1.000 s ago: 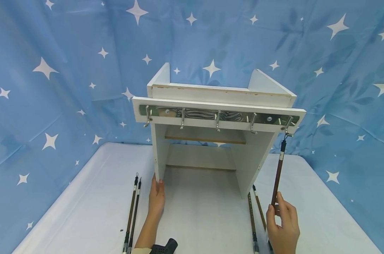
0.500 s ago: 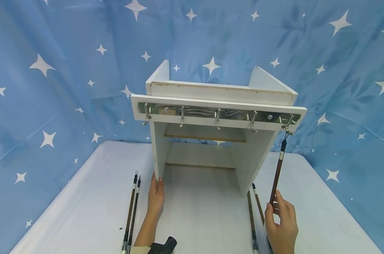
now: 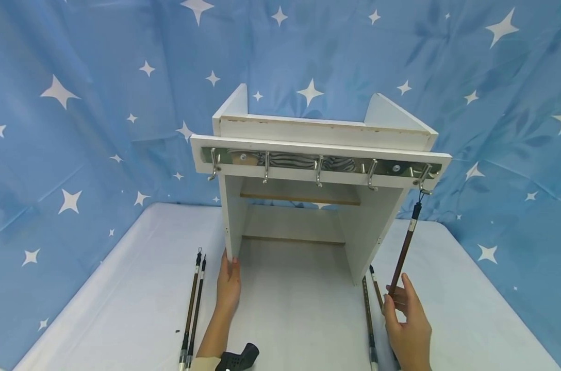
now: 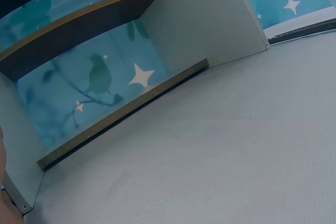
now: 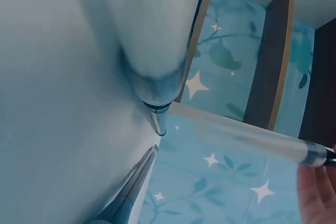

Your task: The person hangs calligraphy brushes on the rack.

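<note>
In the head view a white shelf unit (image 3: 324, 135) stands on the table, with a metal hook rail (image 3: 292, 161) across its front. My left hand (image 3: 228, 286) grips the lower front edge of its left side panel, thumb on the inner side. From the rightmost hook a dark-handled calligraphy brush (image 3: 405, 250) hangs slantwise by its loop. My right hand (image 3: 411, 324) holds its lower part between thumb and fingers, the index finger lifted off the handle. The brush's clear cap (image 5: 252, 137) shows in the right wrist view beside my fingers (image 5: 315, 195).
Two brushes (image 3: 192, 309) lie side by side on the white table (image 3: 122, 299), left of my left forearm. Two more brushes (image 3: 368, 324) lie right of the shelf, partly behind my right hand. A blue star-patterned curtain (image 3: 99, 103) hangs behind.
The lower end of the hanging brush has swung a little leftward, and my right index finger has moved away from it. My left hand stays on the panel. The view has tilted slightly down.
</note>
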Available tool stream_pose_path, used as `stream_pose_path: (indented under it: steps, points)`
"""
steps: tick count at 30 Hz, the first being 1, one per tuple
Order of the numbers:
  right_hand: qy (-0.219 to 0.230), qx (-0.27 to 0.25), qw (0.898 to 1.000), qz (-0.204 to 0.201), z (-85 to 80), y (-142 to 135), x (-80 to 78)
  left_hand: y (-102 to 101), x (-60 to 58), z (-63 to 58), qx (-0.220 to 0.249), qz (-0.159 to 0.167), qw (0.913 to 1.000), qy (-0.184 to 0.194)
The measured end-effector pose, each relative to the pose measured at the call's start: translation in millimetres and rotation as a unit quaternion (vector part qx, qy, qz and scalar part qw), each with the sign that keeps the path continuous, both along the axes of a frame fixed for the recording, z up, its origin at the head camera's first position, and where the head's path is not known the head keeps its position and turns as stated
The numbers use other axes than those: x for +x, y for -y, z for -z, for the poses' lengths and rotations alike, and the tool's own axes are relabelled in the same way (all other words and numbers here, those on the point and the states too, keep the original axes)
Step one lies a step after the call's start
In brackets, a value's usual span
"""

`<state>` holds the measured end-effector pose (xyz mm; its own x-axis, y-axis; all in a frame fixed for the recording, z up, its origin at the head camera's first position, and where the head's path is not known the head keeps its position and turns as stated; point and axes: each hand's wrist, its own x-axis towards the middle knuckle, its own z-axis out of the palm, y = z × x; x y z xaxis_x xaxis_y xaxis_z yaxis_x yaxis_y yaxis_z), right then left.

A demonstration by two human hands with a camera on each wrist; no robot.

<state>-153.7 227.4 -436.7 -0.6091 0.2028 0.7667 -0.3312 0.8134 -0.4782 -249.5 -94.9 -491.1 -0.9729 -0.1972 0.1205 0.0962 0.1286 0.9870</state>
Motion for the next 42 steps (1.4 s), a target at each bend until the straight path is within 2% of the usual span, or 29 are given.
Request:
stream_pose_path:
  steps: [5,10,15,19,26,29,33,34,36,40,42]
  points:
    - [0.04,0.017,0.999,0.018,-0.7,2.3,-0.6,-0.1,0.9,0.2,-0.002,-0.001,1.0,0.001]
    - [0.118,0.028,0.992,0.03,-3.3,3.4,-0.5,0.4,0.5,-0.2,0.0,-0.001,1.0,0.001]
    - [0.175,0.05,0.983,0.001,-0.7,1.2,-1.3,0.0,-0.4,-0.4,-0.007,0.001,1.0,0.001]
    - [0.226,0.067,0.972,-0.017,1.6,0.1,-2.5,0.1,-0.9,0.9,-0.009,0.001,0.9999,0.006]
    - [0.268,0.07,0.961,-0.019,1.1,0.1,-3.4,-0.4,-1.0,0.8,-0.014,-0.008,0.9999,0.006]
    - [0.327,0.069,0.942,-0.02,2.2,-2.0,-4.0,-1.6,-0.7,3.0,-0.016,-0.015,0.9998,-0.005]
    - [0.426,0.075,0.901,-0.025,4.6,-4.9,-5.6,-2.5,0.2,4.7,-0.024,-0.018,0.9993,-0.021]
    - [0.438,0.077,0.895,-0.03,5.0,-5.2,-6.0,-2.5,0.6,4.0,-0.022,-0.018,0.9994,-0.018]
    - [0.448,0.081,0.889,-0.04,5.3,-5.7,-7.0,-2.1,0.9,2.5,-0.021,-0.016,0.9996,-0.012]
    - [0.445,0.087,0.89,-0.056,5.2,-6.4,-7.9,-0.2,0.0,-0.2,-0.016,-0.009,0.9998,0.001]
    - [0.455,0.088,0.884,-0.056,5.8,-7.0,-8.1,0.6,-1.1,-0.1,-0.017,-0.007,0.9998,0.003]
